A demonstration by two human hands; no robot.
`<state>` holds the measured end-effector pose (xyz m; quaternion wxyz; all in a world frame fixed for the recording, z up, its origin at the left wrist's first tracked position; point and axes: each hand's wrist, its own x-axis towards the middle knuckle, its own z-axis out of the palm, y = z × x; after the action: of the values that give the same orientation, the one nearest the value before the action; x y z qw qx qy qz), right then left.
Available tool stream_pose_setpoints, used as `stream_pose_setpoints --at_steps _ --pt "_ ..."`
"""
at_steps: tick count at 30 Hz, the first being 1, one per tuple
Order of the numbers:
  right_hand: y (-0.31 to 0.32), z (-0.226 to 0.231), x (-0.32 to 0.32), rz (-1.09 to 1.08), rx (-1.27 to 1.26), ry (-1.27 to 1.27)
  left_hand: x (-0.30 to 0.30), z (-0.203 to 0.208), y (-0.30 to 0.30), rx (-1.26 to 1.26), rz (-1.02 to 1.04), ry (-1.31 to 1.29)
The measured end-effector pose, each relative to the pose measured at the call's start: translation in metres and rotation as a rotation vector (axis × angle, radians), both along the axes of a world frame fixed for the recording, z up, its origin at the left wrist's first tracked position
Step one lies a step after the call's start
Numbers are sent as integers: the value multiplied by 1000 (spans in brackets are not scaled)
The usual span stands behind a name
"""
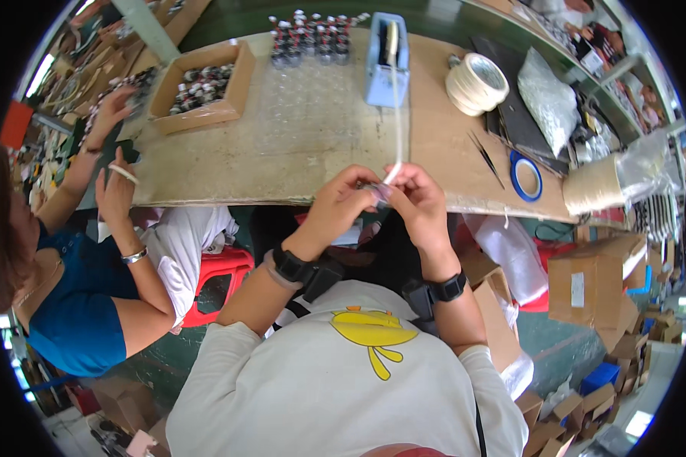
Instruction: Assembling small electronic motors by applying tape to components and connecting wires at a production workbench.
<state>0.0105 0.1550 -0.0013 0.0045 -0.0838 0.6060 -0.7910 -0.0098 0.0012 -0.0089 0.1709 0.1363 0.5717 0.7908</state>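
Observation:
My left hand (334, 209) is closed in a pinch at the table's front edge, around a small, partly clear piece (379, 192) whose kind I cannot make out. Close beside it, my right hand (421, 204) pinches the end of a white tape strip (399, 137). The strip runs back, still joined to the roll in a blue tape dispenser (389, 65). Both sets of fingertips meet at the small piece, and they hide most of it.
Small dark-and-silver parts with red bits (312, 42) stand in rows behind a clear plastic tray (309, 107). A cardboard box (232, 103) holds more. Right lie cream tape rolls (472, 85), tweezers (486, 158) and blue tape (525, 175). A co-worker (76, 305) works at left.

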Motion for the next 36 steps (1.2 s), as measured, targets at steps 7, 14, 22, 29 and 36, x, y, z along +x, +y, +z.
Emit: stream_pose_setpoints --at_steps 7,14,22,29,36 --pt "-6 -16 2 -3 -226 -52 2 -22 3 125 -57 -154" --pt "-7 -16 -2 139 -512 -140 -1 -28 -11 502 -58 -307" --pt "11 -17 6 86 -150 -372 -64 25 -125 418 339 -150" --pt "11 -26 9 -46 42 -277 -164 68 -217 -213 904 80" --pt "11 -14 2 26 38 -299 -208 18 -236 -966 1206 522"
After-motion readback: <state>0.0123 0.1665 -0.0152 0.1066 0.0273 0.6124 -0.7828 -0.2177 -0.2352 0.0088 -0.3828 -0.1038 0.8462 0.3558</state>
